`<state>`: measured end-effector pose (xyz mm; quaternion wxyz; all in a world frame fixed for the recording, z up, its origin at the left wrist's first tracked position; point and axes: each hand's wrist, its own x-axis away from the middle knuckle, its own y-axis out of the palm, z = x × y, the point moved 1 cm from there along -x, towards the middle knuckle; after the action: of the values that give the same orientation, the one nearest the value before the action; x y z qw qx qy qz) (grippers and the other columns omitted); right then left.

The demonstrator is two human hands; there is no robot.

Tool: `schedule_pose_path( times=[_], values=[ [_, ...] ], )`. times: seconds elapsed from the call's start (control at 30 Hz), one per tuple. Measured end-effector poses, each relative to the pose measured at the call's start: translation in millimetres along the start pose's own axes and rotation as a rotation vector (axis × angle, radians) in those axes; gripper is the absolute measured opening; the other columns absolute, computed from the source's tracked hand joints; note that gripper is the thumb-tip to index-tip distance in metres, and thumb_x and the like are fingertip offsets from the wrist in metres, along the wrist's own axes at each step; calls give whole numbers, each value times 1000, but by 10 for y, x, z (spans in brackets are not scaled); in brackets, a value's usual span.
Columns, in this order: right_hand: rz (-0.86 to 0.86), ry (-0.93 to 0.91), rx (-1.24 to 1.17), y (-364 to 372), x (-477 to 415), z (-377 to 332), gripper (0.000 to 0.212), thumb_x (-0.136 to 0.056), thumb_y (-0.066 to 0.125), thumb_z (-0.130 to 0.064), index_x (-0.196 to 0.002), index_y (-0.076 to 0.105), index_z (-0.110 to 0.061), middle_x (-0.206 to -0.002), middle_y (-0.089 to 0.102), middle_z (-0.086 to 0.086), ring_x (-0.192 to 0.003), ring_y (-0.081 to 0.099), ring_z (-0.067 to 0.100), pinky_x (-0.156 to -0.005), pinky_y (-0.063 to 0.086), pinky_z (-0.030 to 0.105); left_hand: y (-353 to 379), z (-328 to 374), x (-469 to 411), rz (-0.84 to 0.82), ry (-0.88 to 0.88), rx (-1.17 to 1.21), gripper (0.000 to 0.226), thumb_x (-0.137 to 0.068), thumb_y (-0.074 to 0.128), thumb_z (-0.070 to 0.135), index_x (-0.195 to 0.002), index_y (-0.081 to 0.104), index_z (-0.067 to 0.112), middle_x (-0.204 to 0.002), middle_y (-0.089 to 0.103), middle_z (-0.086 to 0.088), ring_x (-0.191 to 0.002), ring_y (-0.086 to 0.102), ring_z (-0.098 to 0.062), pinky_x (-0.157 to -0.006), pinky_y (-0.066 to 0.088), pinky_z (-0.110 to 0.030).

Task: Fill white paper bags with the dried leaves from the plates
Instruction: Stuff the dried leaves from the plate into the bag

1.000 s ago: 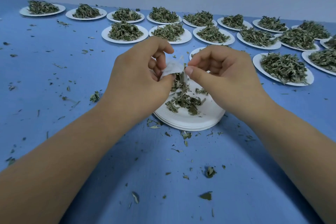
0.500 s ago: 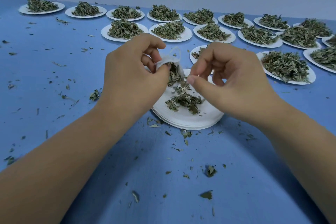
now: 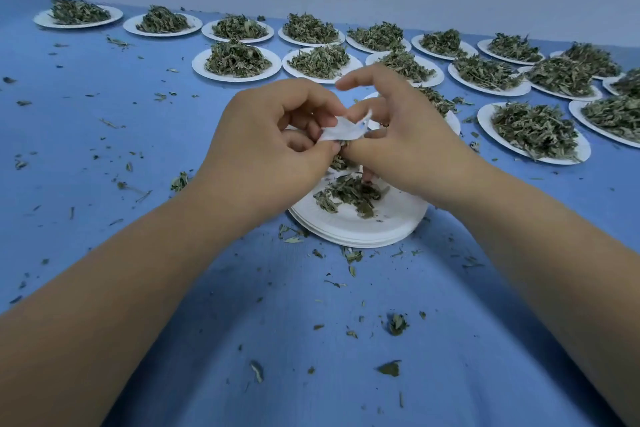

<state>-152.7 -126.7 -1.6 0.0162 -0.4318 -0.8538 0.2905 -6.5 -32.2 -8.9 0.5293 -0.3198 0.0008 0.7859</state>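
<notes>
I see the left hand (image 3: 270, 149) pinching one side of the small white paper bag (image 3: 343, 130), and the right hand (image 3: 405, 142) pinching the other side, its pointer finger sticking up; the bag is up in the air between both hands, right over a stack of white plates (image 3: 363, 230) on the blue table (image 3: 104, 149). A few dried leaves (image 3: 349, 192) lie on the top plate; the far plates (image 3: 199, 63) sit in rows, heaped with leaves.
</notes>
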Motion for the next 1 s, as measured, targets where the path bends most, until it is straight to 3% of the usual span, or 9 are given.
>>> schedule_pose_path(
  times=[0.13,0.23,0.37,0.43,0.53,0.63,0.73,0.83,1.0],
  values=[
    [125,-55,145,88,-98,-29,44,-78,76,-18,-111,50,-29,-69,60,-10,-50,51,2,-52,42,19,-49,37,-12,60,62,-95,31,-75,70,1,-87,69,30,-78,63,4,-66,58,-20,-61,55,-32],
    [191,-161,258,178,-112,-110,42,-77,74,-16,-110,49,-22,-74,63,1,-60,54,12,-51,41,28,-62,94,9,83,86,-104,36,-73,65,0,-87,67,33,-83,64,6,-61,57,-18,-60,56,-30],
    [190,-243,320,220,-143,-234,41,-78,72,-15,-111,47,-15,-78,64,10,-69,59,27,-58,44,41,-70,156,45,72,129,-45,36,-72,60,-1,-89,70,30,-83,65,0,-62,55,-33,-60,57,-42],
    [210,-222,323,210,-176,-270,41,-77,73,-15,-111,50,-15,-80,64,6,-70,60,24,-55,46,35,-99,140,29,99,111,-20,36,-71,60,0,-88,70,30,-83,66,1,-62,55,-33,-59,57,-42],
    [203,-163,259,201,-172,-287,39,-79,77,-26,-109,53,-26,-89,64,-7,-62,61,7,-45,43,17,-186,65,-25,183,37,-27,38,-71,62,-1,-88,69,32,-85,67,7,-63,56,-22,-60,57,-30],
    [93,-129,181,200,-121,-281,35,-81,74,-40,-107,51,-37,-105,64,-15,-69,70,7,-52,46,19,-260,19,-66,227,-12,-4,37,-73,64,-3,-95,69,27,-91,67,8,-61,52,-12,-61,54,-23],
    [3,-80,130,210,-135,-278,35,-79,73,-31,-107,52,-39,-111,63,-18,-72,71,7,-53,49,23,-257,52,-59,181,4,64,41,-75,63,-7,-95,67,28,-93,67,8,-61,52,-13,-62,55,-32],
    [-24,-84,152,264,-214,-286,42,-78,70,-12,-114,60,-30,-108,65,-6,-88,70,16,-69,60,35,-221,77,-39,75,23,140,43,-78,64,-12,-99,67,25,-96,68,1,-62,51,-20,-63,58,-41],
    [73,-119,203,324,-255,-311,27,-73,69,-7,-96,68,-22,-90,69,-6,-74,63,5,-58,46,15,-268,67,-44,4,16,141,42,-77,64,-14,-103,68,20,-101,70,0,-63,52,-13,-64,54,-26]
  ],
)
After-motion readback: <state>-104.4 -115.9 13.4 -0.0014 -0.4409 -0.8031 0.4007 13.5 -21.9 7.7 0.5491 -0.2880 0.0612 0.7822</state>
